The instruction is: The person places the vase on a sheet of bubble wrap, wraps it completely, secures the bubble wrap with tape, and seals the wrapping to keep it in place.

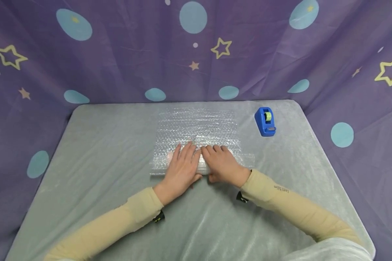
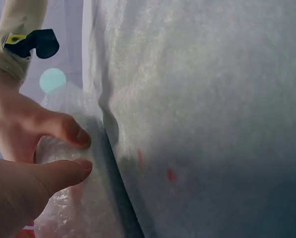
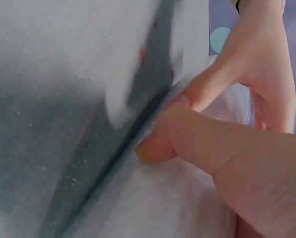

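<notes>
A sheet of clear bubble wrap (image 1: 197, 125) lies on the grey-covered table, its near end folded into a thick roll (image 1: 157, 167). Across this roll lies the left hand (image 1: 182, 169), fingers stretched over the top and thumb on the near side. Beside it the right hand (image 1: 224, 166) grips the same roll with bent fingers, its thumb on the near side. Both thumbs press the wrap in the left wrist view, where something pinkish (image 2: 76, 192) shows faintly through the plastic. What the roll contains cannot be made out. The fingers' undersides are hidden.
A blue tape dispenser (image 1: 264, 122) with a greenish roll of tape stands at the back right of the table (image 1: 101, 145). Behind and at the sides hangs a purple curtain (image 1: 124, 54) with stars and pale blue spots.
</notes>
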`<state>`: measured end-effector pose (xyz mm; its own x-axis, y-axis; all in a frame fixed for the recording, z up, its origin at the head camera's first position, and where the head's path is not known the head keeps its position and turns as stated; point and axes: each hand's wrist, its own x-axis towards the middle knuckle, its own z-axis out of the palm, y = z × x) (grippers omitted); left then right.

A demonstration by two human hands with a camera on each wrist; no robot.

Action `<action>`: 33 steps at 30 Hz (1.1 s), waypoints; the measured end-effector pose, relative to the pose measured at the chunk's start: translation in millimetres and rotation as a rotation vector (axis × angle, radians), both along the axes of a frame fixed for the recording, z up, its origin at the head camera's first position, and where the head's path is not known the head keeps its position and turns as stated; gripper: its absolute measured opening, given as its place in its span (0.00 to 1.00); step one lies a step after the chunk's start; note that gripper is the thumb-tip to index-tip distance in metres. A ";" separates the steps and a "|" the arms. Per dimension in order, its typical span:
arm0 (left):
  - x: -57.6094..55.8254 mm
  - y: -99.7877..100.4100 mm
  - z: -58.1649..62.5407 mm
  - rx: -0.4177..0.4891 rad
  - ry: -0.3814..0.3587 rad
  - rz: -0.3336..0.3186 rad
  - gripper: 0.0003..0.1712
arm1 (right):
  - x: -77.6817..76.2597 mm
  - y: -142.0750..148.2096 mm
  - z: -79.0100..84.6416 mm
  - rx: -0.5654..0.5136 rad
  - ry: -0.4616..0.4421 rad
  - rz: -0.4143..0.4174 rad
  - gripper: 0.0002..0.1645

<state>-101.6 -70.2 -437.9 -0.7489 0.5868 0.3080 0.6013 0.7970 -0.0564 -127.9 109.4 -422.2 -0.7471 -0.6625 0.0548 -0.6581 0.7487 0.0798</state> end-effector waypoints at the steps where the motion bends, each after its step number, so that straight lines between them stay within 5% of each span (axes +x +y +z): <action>1: 0.3 0.5 -1.1 -0.012 0.002 0.006 0.52 | -0.5 -0.2 1.4 0.003 -0.014 -0.001 0.52; 13: 0.7 4.6 -17.4 -0.113 0.055 0.058 0.61 | -5.5 -0.3 4.2 0.017 -0.098 -0.029 0.54; 24: -6.3 7.6 -18.8 -0.100 0.084 0.086 0.59 | -10.2 2.3 6.6 0.047 -0.136 -0.040 0.61; 29: -8.9 8.9 -17.0 -0.097 0.065 0.094 0.52 | -9.6 3.0 9.0 0.091 -0.073 -0.038 0.71; 33: -11.5 9.7 -16.7 -0.095 0.073 0.095 0.49 | -3.6 6.1 8.4 0.056 0.073 -0.024 0.69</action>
